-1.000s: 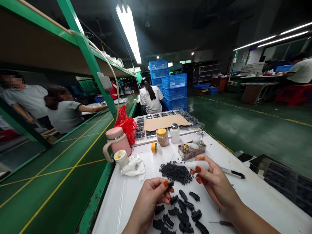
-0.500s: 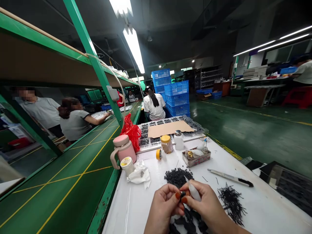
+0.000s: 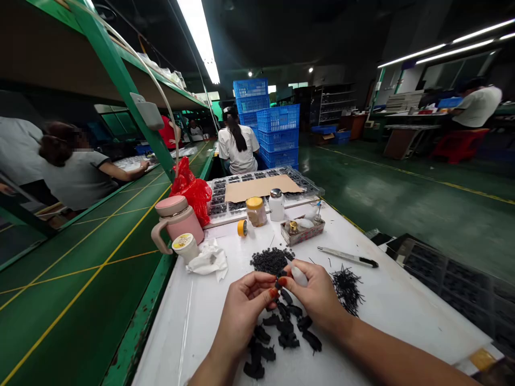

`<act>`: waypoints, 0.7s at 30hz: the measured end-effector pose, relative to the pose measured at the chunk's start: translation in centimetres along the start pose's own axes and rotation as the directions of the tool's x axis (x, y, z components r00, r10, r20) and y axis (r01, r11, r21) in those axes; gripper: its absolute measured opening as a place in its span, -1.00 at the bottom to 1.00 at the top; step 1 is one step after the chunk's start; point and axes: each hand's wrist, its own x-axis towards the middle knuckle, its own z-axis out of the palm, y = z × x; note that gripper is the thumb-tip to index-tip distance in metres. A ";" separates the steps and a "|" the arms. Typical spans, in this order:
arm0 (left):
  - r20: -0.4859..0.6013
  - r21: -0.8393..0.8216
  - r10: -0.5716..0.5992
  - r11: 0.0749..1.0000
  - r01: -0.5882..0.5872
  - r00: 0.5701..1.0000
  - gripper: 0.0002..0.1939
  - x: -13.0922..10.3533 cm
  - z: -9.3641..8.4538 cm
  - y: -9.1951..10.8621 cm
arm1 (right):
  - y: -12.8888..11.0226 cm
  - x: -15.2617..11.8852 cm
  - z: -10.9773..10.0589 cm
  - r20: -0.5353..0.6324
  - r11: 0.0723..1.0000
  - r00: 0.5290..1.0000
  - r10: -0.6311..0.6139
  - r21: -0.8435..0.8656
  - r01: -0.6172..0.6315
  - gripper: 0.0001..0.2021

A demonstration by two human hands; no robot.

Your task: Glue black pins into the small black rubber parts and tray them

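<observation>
My left hand (image 3: pixel 246 301) pinches a small black part (image 3: pixel 278 285) between thumb and fingers, above the white tabletop (image 3: pixel 217 327). Touching that part from the other side, the thumb and fingertips of my right hand (image 3: pixel 317 294) are closed. A small white squeeze bottle with a thin pointed tip (image 3: pixel 299 276) is tucked in my right hand, tip toward the upper left. Below both hands lie several loose black pieces (image 3: pixel 288 339). Just beyond them is a heap of tiny black rings (image 3: pixel 270 260). Thin black strips (image 3: pixel 346 290) are piled right of my right hand.
A craft knife (image 3: pixel 346 256) lies at right. Behind stand a small box of bottles (image 3: pixel 302 230), a yellow-lidded jar (image 3: pixel 256 211), a white pump bottle (image 3: pixel 276 205) and a pink mug (image 3: pixel 179 221). Cardboard (image 3: pixel 261 188) covers part of a compartment tray. A green bench (image 3: pixel 100 300) runs along the left.
The view has tilted down and shifted right, so the bench things appear higher and farther left. My hands stay together on the black part, and more loose pieces show below them.
</observation>
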 end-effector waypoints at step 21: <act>-0.048 0.184 0.049 0.982 -0.039 0.998 -0.77 0.7 -1.8 -0.3 | -0.1 0.7 -0.9 0.069 0.965 0.990 0.121 0.228 -0.134 -0.83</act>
